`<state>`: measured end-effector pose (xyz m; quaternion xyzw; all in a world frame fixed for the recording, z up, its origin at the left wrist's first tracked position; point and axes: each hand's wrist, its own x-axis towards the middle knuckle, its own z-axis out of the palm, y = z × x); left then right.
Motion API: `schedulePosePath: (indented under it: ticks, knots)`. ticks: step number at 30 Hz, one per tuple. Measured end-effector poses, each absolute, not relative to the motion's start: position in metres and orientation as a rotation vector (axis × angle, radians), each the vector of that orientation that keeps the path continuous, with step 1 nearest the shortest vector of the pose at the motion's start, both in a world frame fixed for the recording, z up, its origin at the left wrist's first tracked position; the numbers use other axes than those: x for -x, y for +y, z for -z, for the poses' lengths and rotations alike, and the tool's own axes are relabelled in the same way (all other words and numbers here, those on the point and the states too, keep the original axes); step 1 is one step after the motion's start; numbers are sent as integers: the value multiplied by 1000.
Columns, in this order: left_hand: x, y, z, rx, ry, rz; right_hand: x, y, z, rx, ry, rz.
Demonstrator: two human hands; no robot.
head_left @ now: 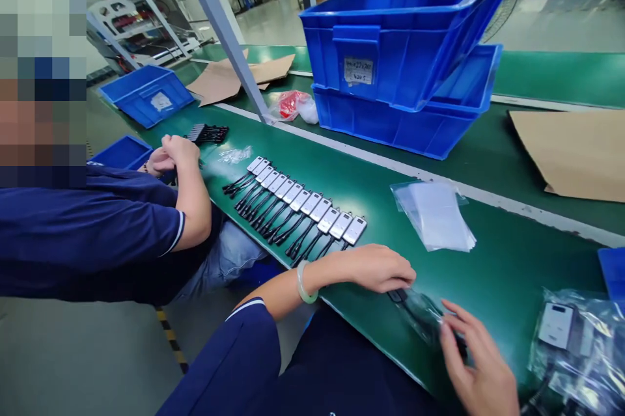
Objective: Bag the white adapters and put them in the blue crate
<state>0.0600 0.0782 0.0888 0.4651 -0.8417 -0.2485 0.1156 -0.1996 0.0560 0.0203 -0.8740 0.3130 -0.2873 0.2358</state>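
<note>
A head-worn camera looked down at a green worktable on a factory line. The person's left hand, a pale green bangle on its wrist, lay palm down near the table's front edge, fingers curled over the dark end of a small device inside a clear plastic bag. The right hand pinched the other end of the same bag between thumb and fingers, so both hands gripped it just above the tabletop. Just beyond the left hand, a neat row of small white devices with black cords stretched diagonally away toward the left. A thin stack of empty clear bags lay farther in on the table, to the right of the row. At the right edge sat a heap of already bagged devices. Two stacked blue crates, the upper one tilted, stood across a white stripe on the far side, with a sheet of brown cardboard to their right. To the left, a co-worker in a dark blue shirt sat at the same table, a hand closed loosely beside a small dark cluster of parts; what it held could not be made out.
</note>
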Motion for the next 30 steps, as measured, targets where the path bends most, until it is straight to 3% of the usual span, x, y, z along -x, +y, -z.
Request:
schedulePosePath:
  ticks: [3,9,24,30]
  knots:
    - [-57,78,-94,-1372,-2435,734,196,52,-43,2328,967,775]
    - [-66,70,-88,-1384,-2389,766,178,50,-53,2551,894,424]
    - [-95,50,-97,-1548,-2365,742,218,61,-67,2547,954,459]
    - [-63,4,-112,-1375,-2617,460,229,74,-90,2564,1037,498]
